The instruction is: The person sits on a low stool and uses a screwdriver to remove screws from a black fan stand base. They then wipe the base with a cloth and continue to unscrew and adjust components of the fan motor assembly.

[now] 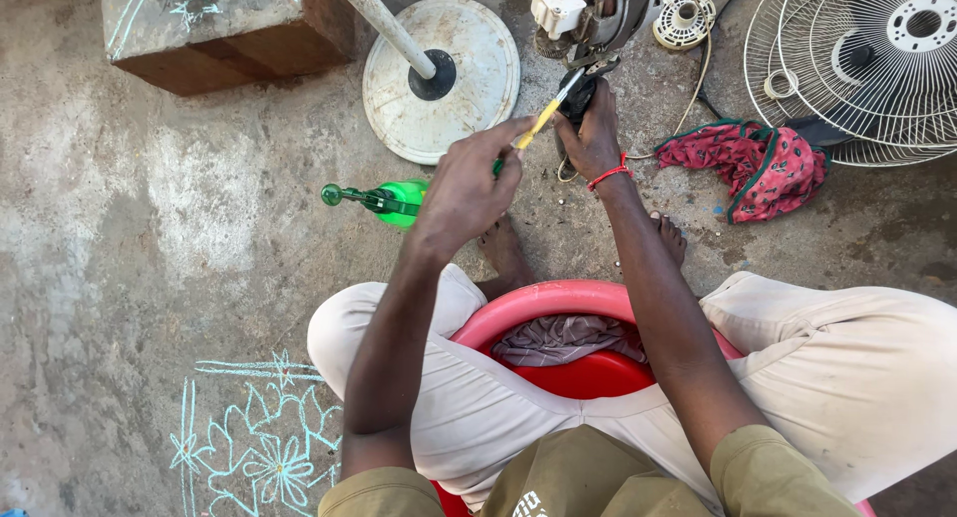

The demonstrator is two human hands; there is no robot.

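My left hand grips a yellow-handled screwdriver, its tip pointing up and right toward a fan motor. My right hand, with a red thread at the wrist, is closed on a dark part just below the motor. The screwdriver tip meets that part. A green oil bottle lies on the concrete floor under my left hand.
A round white fan base with its pole stands at the top middle. White wire fan guards lie at the top right, a red patterned cloth beside them. A brick block is top left. I sit on a red stool.
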